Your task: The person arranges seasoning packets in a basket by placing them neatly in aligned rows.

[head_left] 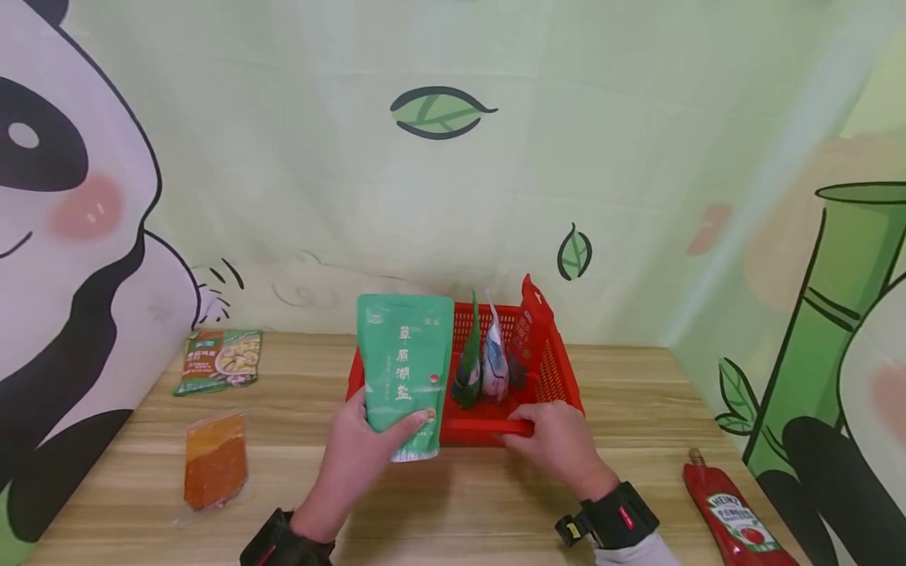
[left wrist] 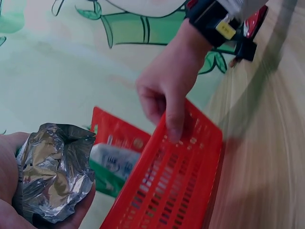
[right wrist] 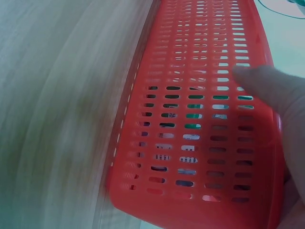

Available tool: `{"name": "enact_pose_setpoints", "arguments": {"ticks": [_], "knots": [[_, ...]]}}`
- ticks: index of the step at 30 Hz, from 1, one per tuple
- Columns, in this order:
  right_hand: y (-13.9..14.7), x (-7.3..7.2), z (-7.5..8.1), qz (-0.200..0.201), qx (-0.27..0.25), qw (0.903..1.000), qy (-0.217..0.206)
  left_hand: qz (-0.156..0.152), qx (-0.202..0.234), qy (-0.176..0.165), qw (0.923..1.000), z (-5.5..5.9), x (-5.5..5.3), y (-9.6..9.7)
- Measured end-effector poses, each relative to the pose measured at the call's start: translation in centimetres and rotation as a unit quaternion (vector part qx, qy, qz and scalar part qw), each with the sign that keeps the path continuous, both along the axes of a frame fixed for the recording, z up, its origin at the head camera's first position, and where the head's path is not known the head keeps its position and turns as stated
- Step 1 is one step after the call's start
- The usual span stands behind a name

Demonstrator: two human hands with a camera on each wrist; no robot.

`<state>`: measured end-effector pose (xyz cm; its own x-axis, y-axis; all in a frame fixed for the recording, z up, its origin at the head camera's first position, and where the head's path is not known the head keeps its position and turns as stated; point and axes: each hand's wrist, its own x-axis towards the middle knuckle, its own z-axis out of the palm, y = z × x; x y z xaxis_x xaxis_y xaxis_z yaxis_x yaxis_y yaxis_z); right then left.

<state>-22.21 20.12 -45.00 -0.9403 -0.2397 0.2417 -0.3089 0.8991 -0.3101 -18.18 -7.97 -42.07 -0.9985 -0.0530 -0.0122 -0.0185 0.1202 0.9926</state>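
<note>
My left hand holds a green pouch of salt upright in front of the left part of a red plastic basket. Its thumb lies across the pouch's front face; in the left wrist view the pouch's crumpled silver bottom faces the camera. With my right hand I grip the basket's near rim, and the right wrist view shows the thumb over the slotted wall. Inside the basket stand a green packet, a whitish packet and a red packet.
On the wooden table's left lie a green and brown food packet and a clear packet of orange-brown contents. A red Heinz ketchup pouch lies at the right front. A printed backdrop rises behind the table.
</note>
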Motion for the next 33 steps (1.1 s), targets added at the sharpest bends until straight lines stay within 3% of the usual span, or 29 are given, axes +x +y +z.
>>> {"name": "enact_pose_setpoints", "arguments": {"ticks": [14, 21, 25, 28, 33], "knots": [[0.7, 0.3, 0.6, 0.031, -0.064, 0.9968, -0.037, -0.048, 0.036, 0.014, 0.9981, -0.7, 2.1, 3.2], [0.7, 0.3, 0.6, 0.025, -0.12, 0.9913, -0.048, -0.074, 0.048, -0.013, 0.9961, -1.0, 2.7, 4.0], [0.9, 0.5, 0.6, 0.016, -0.205, 0.9775, -0.049, -0.08, 0.053, -0.007, 0.9954, -1.1, 2.9, 4.4], [1.0, 0.7, 0.8, 0.019, -0.272, 0.9608, -0.048, -0.08, 0.053, -0.003, 0.9953, -1.0, 3.0, 4.5], [0.8, 1.2, 1.0, 0.037, -0.336, 0.9394, -0.058, -0.081, 0.052, -0.002, 0.9954, -0.9, 3.0, 4.6]]}}
